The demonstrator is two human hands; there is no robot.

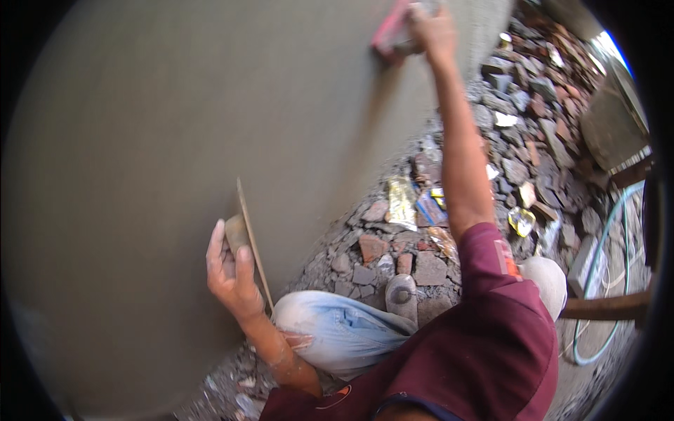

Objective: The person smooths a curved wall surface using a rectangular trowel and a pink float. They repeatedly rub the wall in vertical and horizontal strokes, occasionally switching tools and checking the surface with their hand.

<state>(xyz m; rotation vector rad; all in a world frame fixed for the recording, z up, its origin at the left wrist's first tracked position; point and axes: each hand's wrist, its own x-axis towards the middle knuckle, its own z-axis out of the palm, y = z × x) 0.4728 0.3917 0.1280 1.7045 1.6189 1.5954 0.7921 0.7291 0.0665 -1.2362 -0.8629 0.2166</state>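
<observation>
A smooth grey plastered wall fills the left and upper part of the head view. My right hand, arm stretched out, grips a pink-edged plastering float against the wall near the top. Motion blurs that float somewhat, and its far end is cut off by the view's upper edge. Lower left, my left hand is curled around the stubby handle of a wooden float. This float's thin board is seen nearly edge-on, tilted, just left of my knee. Whether its face touches the wall, I cannot tell.
Broken brick and stone rubble covers the ground along the wall, with a shiny wrapper and other litter on it. A light blue hose loops at the right, near a wooden bar. My bent knee is close to the wall.
</observation>
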